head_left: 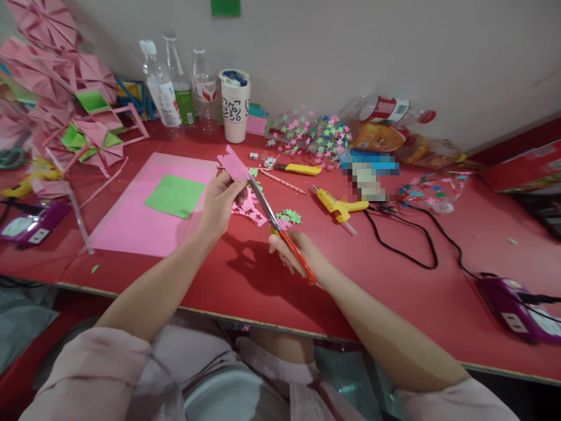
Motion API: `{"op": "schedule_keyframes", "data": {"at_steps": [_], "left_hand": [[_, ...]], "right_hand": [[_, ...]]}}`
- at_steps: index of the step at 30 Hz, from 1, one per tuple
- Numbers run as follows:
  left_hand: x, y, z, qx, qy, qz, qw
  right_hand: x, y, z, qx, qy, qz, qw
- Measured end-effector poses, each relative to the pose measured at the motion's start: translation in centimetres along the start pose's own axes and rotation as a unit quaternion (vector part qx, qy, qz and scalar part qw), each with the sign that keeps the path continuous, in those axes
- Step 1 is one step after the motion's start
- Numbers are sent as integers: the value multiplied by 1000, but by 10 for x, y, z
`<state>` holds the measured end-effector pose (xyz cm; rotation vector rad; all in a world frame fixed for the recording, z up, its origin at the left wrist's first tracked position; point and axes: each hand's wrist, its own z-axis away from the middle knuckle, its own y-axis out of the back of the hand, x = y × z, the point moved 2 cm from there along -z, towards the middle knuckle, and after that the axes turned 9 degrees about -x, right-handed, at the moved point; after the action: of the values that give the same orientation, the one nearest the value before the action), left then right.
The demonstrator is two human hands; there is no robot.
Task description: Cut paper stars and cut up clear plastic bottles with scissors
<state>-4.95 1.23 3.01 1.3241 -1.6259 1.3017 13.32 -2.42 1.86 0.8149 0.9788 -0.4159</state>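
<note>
Between its fingers and thumb, my left hand (219,204) pinches a piece of pink paper (234,164) above the table. My right hand (302,251) is closed round the red handles of a pair of scissors (269,213), whose blades point up and left to the edge of that paper. How far apart the blades are, I cannot tell. Below the hands lie pink paper scraps (250,209) and a small heap of green paper stars (291,216). A green paper square (175,196) rests on a large pink sheet (127,228) left of my left hand.
A yellow glue gun (339,204) with a black cord lies to the right, near a yellow box cutter (302,169). Bottles (162,93) and a white cup (235,111) stand along the wall. Pink paper constructions (92,134) fill the left. Purple power strips (517,307) sit at both sides.
</note>
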Motion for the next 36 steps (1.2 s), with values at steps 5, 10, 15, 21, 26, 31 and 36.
{"op": "schedule_keyframes", "data": {"at_steps": [5, 10, 15, 21, 26, 31, 36], "left_hand": [[-1, 1, -1, -6, -1, -3, 1000], [-2, 3, -3, -17, 2, 11, 1000], [2, 7, -7, -24, 42, -6, 999], [2, 11, -10, -48, 62, 11, 997], [4, 14, -11, -55, 42, -20, 997], [7, 15, -12, -47, 43, -43, 997], [7, 13, -11, -37, 45, -35, 998]], "right_hand": [[-3, -1, 2, 0, -4, -18, 1000], [-7, -1, 4, -5, -19, -49, 999], [-9, 0, 3, 2, -39, -63, 997], [-1, 3, -5, -16, -72, -70, 995], [0, 4, -5, -17, -73, -58, 996], [-3, 4, -3, -24, -80, -64, 994], [-8, 2, 0, -9, -71, -62, 996]]}}
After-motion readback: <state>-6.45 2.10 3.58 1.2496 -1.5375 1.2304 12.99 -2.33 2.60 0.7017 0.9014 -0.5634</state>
